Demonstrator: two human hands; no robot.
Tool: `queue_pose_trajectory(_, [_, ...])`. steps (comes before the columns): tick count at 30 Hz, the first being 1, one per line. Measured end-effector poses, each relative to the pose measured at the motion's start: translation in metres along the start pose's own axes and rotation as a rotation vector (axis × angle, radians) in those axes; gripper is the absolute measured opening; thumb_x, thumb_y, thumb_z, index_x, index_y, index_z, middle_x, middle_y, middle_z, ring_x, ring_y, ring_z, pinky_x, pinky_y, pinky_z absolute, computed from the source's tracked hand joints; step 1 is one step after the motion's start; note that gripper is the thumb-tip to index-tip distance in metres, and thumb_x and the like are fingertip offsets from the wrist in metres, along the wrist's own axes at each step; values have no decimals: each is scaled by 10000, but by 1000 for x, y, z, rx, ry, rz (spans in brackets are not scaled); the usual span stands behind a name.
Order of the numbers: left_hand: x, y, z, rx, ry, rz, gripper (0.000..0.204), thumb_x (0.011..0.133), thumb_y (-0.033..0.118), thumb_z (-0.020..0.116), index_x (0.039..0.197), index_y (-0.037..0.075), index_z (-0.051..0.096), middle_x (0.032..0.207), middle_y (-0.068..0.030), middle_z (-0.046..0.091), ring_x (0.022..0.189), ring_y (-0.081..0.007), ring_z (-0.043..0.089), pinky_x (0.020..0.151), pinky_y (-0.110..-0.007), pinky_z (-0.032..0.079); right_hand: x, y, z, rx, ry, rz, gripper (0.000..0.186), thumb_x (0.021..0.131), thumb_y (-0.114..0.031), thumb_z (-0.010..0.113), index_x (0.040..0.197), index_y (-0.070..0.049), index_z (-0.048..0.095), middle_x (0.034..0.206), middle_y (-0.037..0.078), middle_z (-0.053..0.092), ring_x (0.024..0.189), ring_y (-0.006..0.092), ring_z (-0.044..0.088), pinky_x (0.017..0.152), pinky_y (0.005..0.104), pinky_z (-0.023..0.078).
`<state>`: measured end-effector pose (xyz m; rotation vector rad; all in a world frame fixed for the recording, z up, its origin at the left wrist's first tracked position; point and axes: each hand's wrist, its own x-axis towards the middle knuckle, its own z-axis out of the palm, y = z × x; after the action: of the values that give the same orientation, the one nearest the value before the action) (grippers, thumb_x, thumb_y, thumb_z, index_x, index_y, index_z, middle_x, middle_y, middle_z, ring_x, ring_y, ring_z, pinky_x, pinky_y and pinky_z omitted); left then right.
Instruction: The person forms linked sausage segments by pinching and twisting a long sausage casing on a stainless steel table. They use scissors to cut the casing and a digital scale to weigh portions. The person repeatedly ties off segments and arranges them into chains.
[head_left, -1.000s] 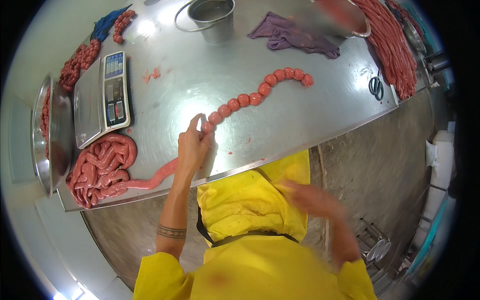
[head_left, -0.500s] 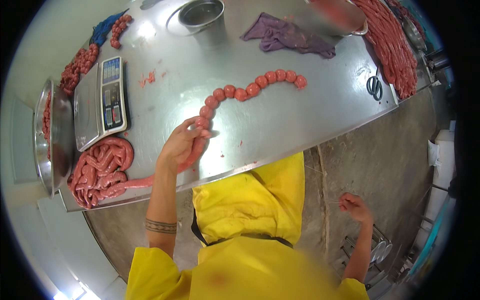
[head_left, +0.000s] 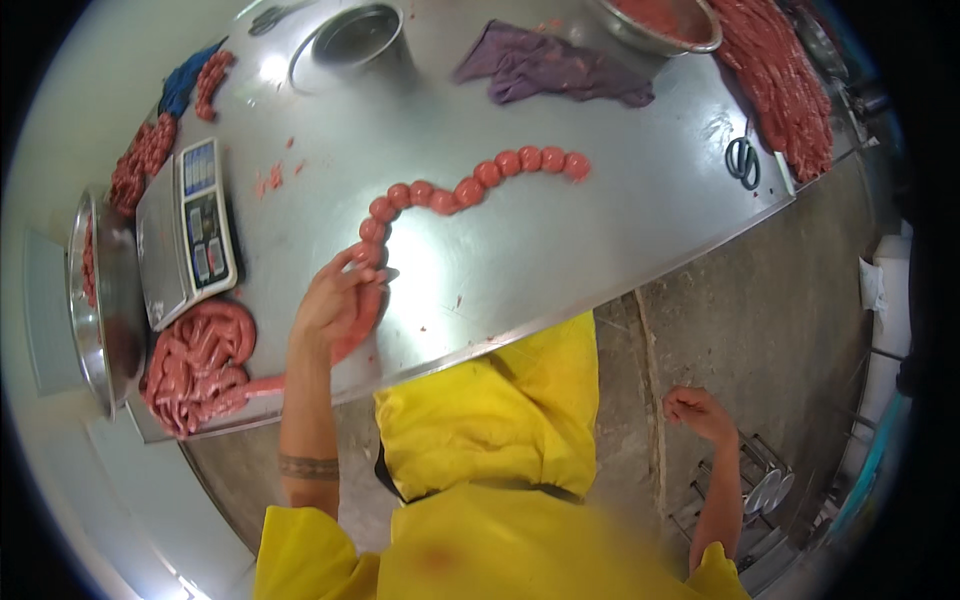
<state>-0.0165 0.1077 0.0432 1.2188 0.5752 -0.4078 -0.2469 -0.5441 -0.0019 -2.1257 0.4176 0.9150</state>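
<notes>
My left hand grips the sausage chain where its round links meet the smooth unlinked casing. The row of round links curves rightward across the steel table. The casing leads back to a coiled pile at the table's near left corner, beside a digital scale. My right hand is off the table's front edge over the floor, fingers curled together; what they hold, if anything, is too small to make out.
A steel bowl of meat sits left. Beyond are sausage bunches, a blue cloth, a bucket, a purple cloth and another bowl. Right are black-handled scissors and long sausages; stools stand below.
My left hand has moved left, and the chain's near end has bent leftward with it. My right hand has swung rightward from the yellow apron and curled. The view has shifted slightly.
</notes>
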Motion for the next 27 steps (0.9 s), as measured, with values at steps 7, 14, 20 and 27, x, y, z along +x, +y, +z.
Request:
queue_pose_trajectory(7, [6,-33,-10,36,55,37,401,1048,-9,532,1445,10,482,928,-65,628,873,-156,649,807,-284,561,40,88,-60,868,-131,67,387,999,-116,661,1373,-21,627,1257,51,681,1101,201,638,938,362,541])
queue_pose_trajectory(14, [1,-76,21,983,485,617,616,959,37,632,1538,46,421,852,-97,685,758,-211,681,759,-331,533,190,-54,-222,395,1155,145,518,1017,-422,641,1362,-46,550,1167,221,714,1022,341,732,826,492,610])
queue_pose_trajectory(20, [-14,-90,17,1176,595,660,678,908,124,715,1526,-5,467,875,-125,631,776,-280,643,768,-407,527,288,-160,-241,-328,1114,434,767,958,-595,646,1484,-50,523,1487,220,553,1397,428,526,1099,634,447])
queue_pose_trajectory(27, [-49,-91,-18,1041,579,657,264,889,176,807,1065,9,703,906,-157,662,799,-301,650,749,-410,532,327,-113,-240,-804,1031,224,508,992,-400,568,1141,53,741,1229,293,709,1156,502,675,972,567,545])
